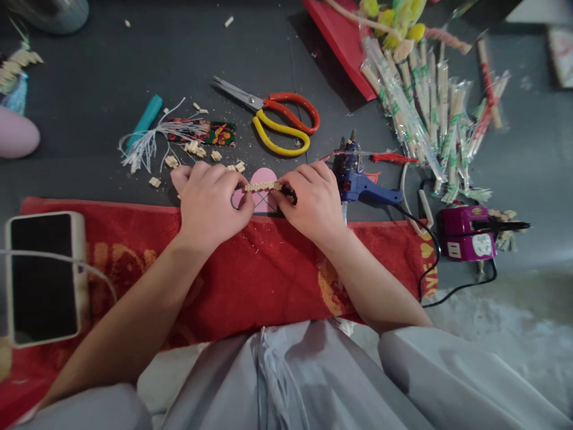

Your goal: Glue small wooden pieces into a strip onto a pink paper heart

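Between my two hands a short strip of small pale wooden pieces (263, 187) is held level by its ends. My left hand (212, 200) pinches the left end between thumb and forefinger. The right end sits in the pinch of my right hand (311, 200). Just beneath the strip lies a pink rounded card (265, 206) with crossing dark lines, partly covered by my fingers. Loose pale wooden bits (194, 148) are scattered beyond my left hand. A blue glue gun (358, 173) lies close to the right of my right hand.
Scissors (273, 119) with red and yellow handles lie beyond my hands. Wrapped sticks (430, 107) spread at the back right. A red towel (250, 269) lies under my forearms, with a phone (45, 275) at left. A purple device (468, 233) with a black cord is at right.
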Motion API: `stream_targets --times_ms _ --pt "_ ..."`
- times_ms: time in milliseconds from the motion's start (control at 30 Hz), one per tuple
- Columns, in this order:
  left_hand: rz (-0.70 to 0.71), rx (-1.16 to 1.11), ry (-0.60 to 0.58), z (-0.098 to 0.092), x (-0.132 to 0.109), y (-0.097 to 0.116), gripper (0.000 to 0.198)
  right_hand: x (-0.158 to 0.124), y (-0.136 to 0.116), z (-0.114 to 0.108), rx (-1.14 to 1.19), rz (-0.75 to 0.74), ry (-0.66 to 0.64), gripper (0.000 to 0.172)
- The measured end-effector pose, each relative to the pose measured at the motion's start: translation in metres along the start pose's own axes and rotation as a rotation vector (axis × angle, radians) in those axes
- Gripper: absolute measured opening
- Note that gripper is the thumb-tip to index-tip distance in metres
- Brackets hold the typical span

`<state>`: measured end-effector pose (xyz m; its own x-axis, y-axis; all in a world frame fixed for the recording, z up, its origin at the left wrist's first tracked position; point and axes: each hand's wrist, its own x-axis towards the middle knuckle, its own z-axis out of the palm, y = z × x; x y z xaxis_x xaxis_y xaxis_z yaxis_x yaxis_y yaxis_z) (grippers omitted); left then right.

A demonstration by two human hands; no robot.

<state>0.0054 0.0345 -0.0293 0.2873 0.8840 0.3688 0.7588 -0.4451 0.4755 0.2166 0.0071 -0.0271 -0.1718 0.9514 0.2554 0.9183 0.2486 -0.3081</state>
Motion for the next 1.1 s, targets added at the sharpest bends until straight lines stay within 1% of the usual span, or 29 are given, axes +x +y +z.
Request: stream_targets --times_ms 233,400,500,567,633,733,867,933,1000,1100 --pt "0.024 -0.009 0.009 -0.0019 -0.0005 0.0011 0.009 -0.0020 0.0017 0.0011 0.029 -0.021 0.067 0.013" --pt "0.025 0.024 0.006 -0.0065 0.0002 0.0048 0.010 -0.0018 0.0046 0.0032 0.091 -0.042 0.155 0.009" --pt "0.050 0.032 0.018 -0.0061 0.0010 0.0048 0.008 0.0003 0.0077 0.0024 0.178 -0.090 0.244 0.008" --pt "0.078 0.036 0.019 -0.0040 0.0013 0.0036 0.006 0.0023 0.0091 0.0005 0.258 -0.128 0.301 0.013" --pt "0.107 0.026 0.001 -0.0010 0.0014 0.0017 0.005 0.0043 0.0094 -0.0019 0.343 -0.169 0.347 0.020" --pt "0.155 -0.002 -0.050 0.0023 0.0014 -0.0002 0.008 0.0062 0.0079 -0.0046 0.453 -0.233 0.381 0.021" --pt "0.237 -0.088 -0.107 0.0022 0.0023 0.0017 0.010 0.0067 0.0055 -0.0050 0.501 -0.302 0.377 0.021" --pt "0.241 -0.149 -0.129 0.0014 0.0032 0.0037 0.010 0.0064 0.0044 -0.0044 0.478 -0.316 0.352 0.022" --pt "0.219 -0.218 -0.117 0.0014 0.0039 0.0047 0.010 0.0058 0.0030 -0.0038 0.432 -0.306 0.301 0.025" --pt "0.173 -0.294 -0.057 0.0029 0.0048 0.0030 0.018 0.0049 0.0006 -0.0030 0.333 -0.271 0.205 0.029"
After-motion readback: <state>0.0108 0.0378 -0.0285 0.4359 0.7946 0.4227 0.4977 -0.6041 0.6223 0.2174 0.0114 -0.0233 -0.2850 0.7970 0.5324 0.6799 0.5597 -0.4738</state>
